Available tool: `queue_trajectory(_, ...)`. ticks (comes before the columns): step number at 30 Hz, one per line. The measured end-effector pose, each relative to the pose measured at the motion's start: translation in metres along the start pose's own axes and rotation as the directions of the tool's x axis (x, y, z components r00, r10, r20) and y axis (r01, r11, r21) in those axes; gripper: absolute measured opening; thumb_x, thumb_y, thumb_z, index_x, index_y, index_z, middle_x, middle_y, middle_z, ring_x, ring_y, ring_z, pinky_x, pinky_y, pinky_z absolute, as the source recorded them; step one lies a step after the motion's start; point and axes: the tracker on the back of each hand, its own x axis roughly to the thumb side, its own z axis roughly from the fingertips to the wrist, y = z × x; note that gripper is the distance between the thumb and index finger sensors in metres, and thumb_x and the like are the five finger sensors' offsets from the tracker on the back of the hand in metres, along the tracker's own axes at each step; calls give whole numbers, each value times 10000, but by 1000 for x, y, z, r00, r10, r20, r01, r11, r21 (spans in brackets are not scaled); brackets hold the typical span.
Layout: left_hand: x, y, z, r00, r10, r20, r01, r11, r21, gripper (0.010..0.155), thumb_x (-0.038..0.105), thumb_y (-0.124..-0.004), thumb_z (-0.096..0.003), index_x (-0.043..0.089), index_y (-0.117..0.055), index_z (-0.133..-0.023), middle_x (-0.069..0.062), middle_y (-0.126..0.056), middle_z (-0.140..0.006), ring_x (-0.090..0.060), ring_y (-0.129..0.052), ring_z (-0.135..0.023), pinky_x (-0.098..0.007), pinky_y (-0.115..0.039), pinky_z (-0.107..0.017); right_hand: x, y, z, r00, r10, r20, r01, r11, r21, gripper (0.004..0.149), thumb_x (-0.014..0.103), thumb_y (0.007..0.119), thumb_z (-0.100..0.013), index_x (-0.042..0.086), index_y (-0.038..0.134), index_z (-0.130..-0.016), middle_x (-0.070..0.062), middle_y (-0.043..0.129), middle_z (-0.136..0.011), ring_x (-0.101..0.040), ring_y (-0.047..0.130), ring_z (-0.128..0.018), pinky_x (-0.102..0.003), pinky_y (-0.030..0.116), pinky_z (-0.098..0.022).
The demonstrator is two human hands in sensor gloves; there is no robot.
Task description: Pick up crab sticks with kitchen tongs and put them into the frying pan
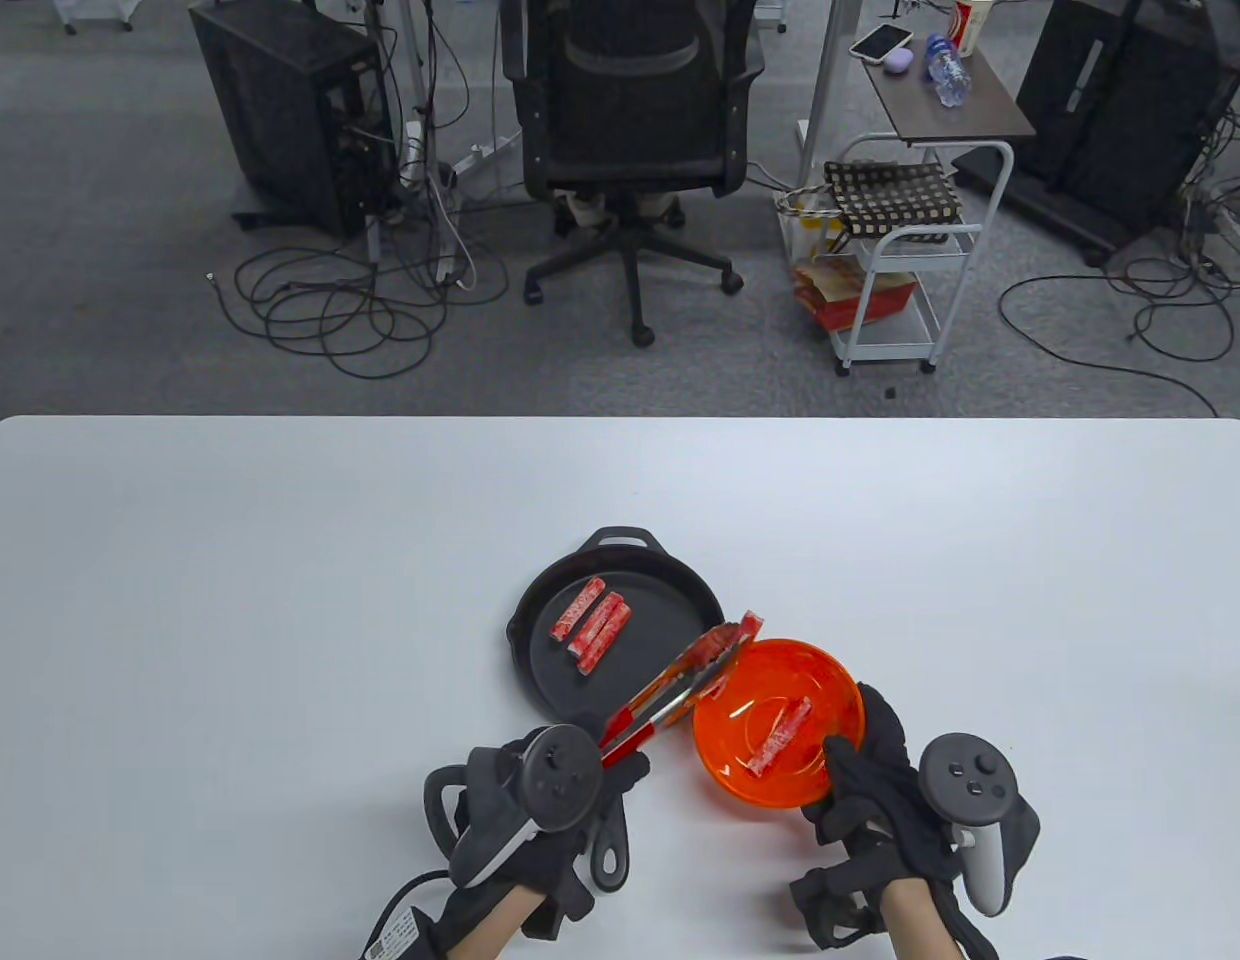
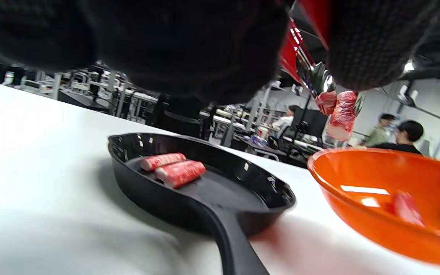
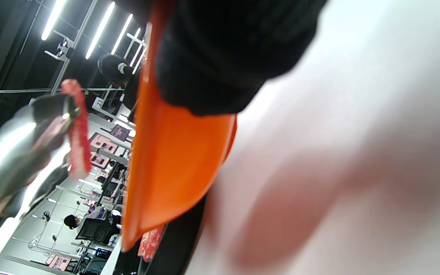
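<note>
My left hand (image 1: 550,790) grips red-handled metal tongs (image 1: 670,695). Their tips pinch a crab stick (image 1: 737,645) in the air between the black frying pan (image 1: 540,610) and the orange bowl (image 1: 830,680). In the left wrist view that crab stick (image 2: 342,114) hangs from the tongs (image 2: 311,72) above the bowl's rim (image 2: 357,152). Three crab sticks (image 1: 592,622) lie in the pan. One more crab stick (image 1: 780,738) lies in the bowl. My right hand (image 1: 870,790) holds the bowl's near right rim, thumb over the edge.
The pan's handle (image 1: 610,850) points toward me, under my left hand. The white table (image 1: 280,600) spreads wide on all sides. Beyond its far edge stand an office chair (image 1: 630,130), a white cart (image 1: 900,260) and loose cables on the floor.
</note>
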Motion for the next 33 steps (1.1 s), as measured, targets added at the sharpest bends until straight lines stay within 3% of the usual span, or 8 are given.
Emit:
queue_trajectory(4,-19,1,-8,998,0,-70,0,1000,1,744,714,-857,-386,124,-920,-835,51,-1070,-431,-112,-1029,-118,-410,-901,-213,0,0,0,1000,4,1,-4,1000,3,635,216,630,-594,73,334,-1138,-289,649,-1017,-179,1020,-298,-123,940,-128)
queue_trajectory(12,-43,-20,-22,982,-84,-170,70,994,-88,744,715,-857,-384,127,-919,-836,53,-1069,-432,-111,-1029,-121,-409,-900,-216,0,0,0,1000,3,1,-3,1000,3,636,216,630,-594,70,336,-1138,-290,649,-1016,-180,1019,-297,-123,940,-127)
queue_trajectory(22,-52,-42,-30,955,-214,-205,187,972,-141,746,720,-853,-384,132,-916,-838,57,-1065,-437,-108,-1028,-126,-407,-900,-221,0,1,0,1000,9,-3,-9,1000,2,636,215,630,-594,71,335,-1138,-290,649,-1016,-180,1020,-297,-123,940,-126)
queue_trajectory(33,-46,-49,-33,939,-286,-189,259,953,-155,749,723,-851,-382,133,-916,-839,57,-1065,-439,-109,-1028,-129,-407,-900,-223,0,0,0,1000,15,-9,-15,1000,0,635,215,631,-594,72,337,-1138,-289,650,-1016,-180,1019,-296,-123,939,-127)
